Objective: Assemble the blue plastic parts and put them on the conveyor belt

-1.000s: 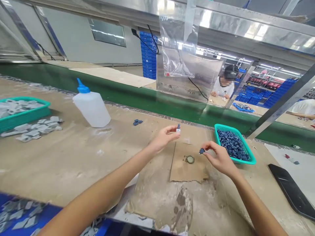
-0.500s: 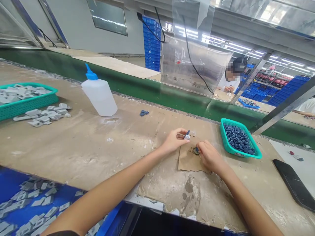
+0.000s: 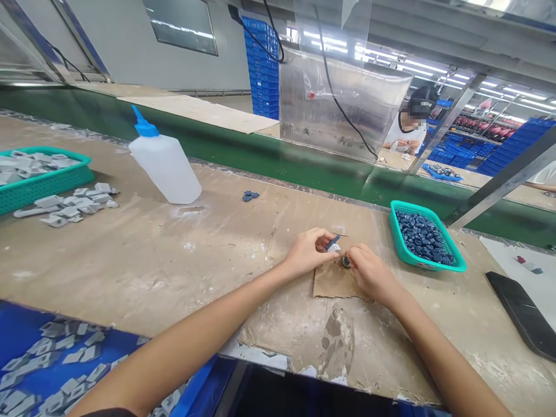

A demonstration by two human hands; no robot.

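My left hand (image 3: 308,250) pinches a small white and dark blue plastic part (image 3: 333,245) between thumb and fingers. Close beside it on the right, my right hand (image 3: 367,271) has its fingertips pressed together; what they hold, if anything, is hidden. Just under those fingertips, a small round dark dish (image 3: 345,262) rests on a loose square of cardboard (image 3: 332,284). Right of my hands stands a green basket (image 3: 402,255) full of small dark blue parts (image 3: 423,237).
A white squeeze bottle (image 3: 167,168) with a blue nozzle stands left, near several dark blue parts (image 3: 250,196). Grey-white parts (image 3: 78,204) lie beside another green basket (image 3: 47,188). A black phone (image 3: 521,313) lies at right. A co-worker (image 3: 408,130) sits beyond the green divider (image 3: 243,153).
My left hand has moved slightly down, bringing the white and dark blue part nearer my right fingertips, and the part is tilted more. The view has shifted a little.
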